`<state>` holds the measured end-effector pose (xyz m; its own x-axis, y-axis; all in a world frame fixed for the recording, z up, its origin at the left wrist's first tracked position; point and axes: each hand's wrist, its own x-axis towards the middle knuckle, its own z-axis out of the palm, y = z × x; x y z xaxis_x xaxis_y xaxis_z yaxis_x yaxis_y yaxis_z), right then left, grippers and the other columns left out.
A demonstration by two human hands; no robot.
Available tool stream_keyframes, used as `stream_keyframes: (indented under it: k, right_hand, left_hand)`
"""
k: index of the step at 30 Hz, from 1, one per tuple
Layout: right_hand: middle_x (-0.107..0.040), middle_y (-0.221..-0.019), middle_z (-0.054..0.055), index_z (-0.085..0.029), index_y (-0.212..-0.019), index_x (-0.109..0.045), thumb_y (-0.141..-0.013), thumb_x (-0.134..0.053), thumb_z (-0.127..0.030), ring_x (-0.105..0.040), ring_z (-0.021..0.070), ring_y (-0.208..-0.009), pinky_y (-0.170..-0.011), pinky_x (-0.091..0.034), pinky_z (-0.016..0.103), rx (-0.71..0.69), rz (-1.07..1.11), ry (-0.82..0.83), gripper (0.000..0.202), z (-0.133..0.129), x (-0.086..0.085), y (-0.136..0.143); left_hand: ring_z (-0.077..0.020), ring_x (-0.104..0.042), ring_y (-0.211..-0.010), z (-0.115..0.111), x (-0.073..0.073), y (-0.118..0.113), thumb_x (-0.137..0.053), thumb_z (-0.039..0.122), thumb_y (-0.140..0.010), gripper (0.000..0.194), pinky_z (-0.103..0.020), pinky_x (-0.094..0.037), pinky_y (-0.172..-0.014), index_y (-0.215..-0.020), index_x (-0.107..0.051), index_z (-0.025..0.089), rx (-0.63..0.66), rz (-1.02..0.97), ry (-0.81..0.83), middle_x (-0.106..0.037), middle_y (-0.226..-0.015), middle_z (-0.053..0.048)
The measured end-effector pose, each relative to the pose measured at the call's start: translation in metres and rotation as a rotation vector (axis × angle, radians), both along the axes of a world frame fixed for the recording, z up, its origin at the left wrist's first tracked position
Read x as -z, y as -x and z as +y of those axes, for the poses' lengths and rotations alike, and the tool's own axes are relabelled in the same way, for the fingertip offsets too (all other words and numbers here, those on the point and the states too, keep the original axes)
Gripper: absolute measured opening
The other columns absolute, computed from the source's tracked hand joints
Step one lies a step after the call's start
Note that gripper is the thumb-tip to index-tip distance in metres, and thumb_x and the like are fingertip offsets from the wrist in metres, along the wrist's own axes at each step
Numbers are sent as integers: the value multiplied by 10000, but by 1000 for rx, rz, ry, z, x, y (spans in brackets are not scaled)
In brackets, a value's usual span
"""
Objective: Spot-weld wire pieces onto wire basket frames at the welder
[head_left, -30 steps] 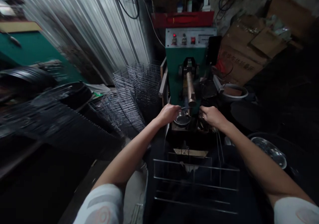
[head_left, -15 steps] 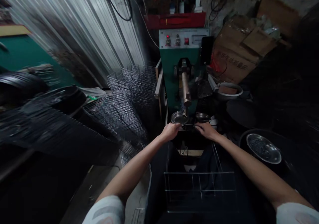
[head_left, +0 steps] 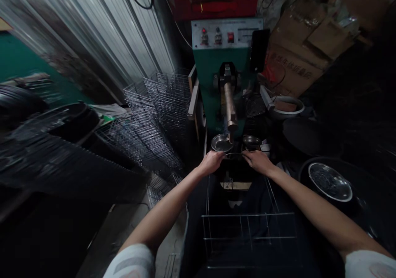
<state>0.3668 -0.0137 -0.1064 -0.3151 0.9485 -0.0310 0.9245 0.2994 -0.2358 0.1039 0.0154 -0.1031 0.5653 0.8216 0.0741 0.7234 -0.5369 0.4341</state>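
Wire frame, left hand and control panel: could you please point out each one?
Wire frame (head_left: 247, 215): head view, on its near upper crossbar.
Left hand (head_left: 213, 162): head view, on its middle.
Control panel (head_left: 224, 35): head view, on its face.

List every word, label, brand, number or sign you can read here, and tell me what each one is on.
"豪华午休折叠床", on the cardboard box at the right; the strokes are soft, so the first characters are less sure.
Label on the control panel: lines of print, too small to read.
Small pale mark low on the green machine: too blurred to read.
No brand or number is legible.
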Motion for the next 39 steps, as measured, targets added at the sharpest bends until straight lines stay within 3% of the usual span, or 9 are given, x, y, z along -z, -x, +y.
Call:
stream_keyframes:
  k: [5, 15, 31, 39]
  right_hand:
    - [-756, -1114, 58, -294, -1235, -712, -1049, -529, -280, -697, 262, -1038, -911, -502, 316, -22, 93, 0, 262, 4, -8, -2]
    - [-749, -1090, 67, -281, -1243, -698, -1053, -525, -283, -684, 245, -1049, -869, -484, 271, -40, 62, -46, 257, 25, -27, 1]
    - [-752, -1046, 59, -284, -1136, -737, -1062, -507, -303, -684, 248, -997, -841, -476, 278, -72, 52, -21, 242, 38, -34, 4]
    - [-755, -1055, 57, -282, -1176, -736, -1051, -525, -293, -688, 245, -1012, -850, -484, 272, -68, 128, -43, 246, 36, -32, 4]
  left_hand:
    - [-165, -686, -763, 5, -4, 1, -469, 244, -1019, 283, -226, -462, -705, -1115, -727, 180, 6, -31, -7, -724, -821, -50]
    - [-194, -698, -735, 20, -32, 4, -470, 243, -1011, 278, -245, -454, -681, -1039, -736, 167, -2, -19, -44, -729, -793, -82]
    - [-160, -668, -713, 32, -32, 6, -471, 256, -1013, 296, -219, -447, -666, -1057, -743, 150, 11, -37, -35, -722, -776, -62]
    - [-173, -676, -706, 26, -41, 5, -465, 196, -994, 265, -231, -403, -650, -1009, -727, 164, -9, 20, -9, -701, -754, -64]
